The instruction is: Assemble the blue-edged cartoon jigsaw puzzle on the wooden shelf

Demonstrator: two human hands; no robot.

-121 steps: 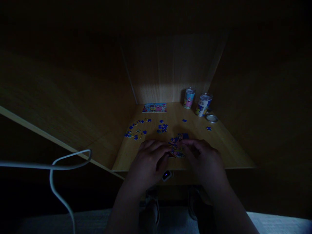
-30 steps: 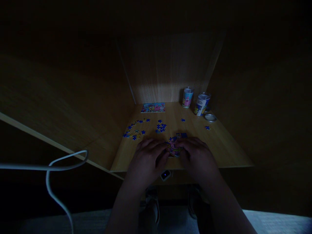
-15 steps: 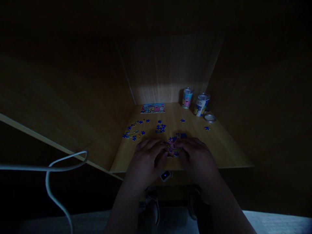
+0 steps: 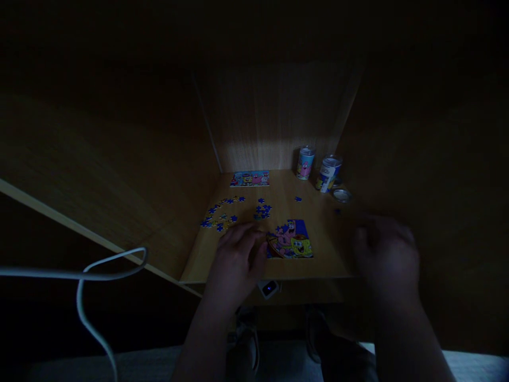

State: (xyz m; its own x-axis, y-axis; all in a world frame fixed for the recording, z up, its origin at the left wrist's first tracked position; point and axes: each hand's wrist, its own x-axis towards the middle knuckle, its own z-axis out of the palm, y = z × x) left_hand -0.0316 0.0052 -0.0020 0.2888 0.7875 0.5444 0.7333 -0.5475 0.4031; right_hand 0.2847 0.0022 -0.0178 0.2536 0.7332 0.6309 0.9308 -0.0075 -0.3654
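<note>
Blue, pink and yellow cardboard makes up the partly joined puzzle, lying flat near the front edge of the bench, its upper left side ragged. The left hand is curved at its left edge, fingertips at the border; whether they pinch a piece I cannot tell. The right hand has just swung off the puzzle and out to the right, so the joined right side, with its yellow face, is uncovered and only the left hand stays by it. That right hand is blurred and dark, fingers seemingly curled, so I can't say whether it carries anything.

Behind the puzzle are a cluster of blue pieces and, farther left, a loose ring of pieces. A finished-looking picture panel lies near the wooden back wall; two printed cans stand at the right rear, a round lid just beside the nearer one. Dim wooden sides enclose the bench, and a white cable loops at left.
</note>
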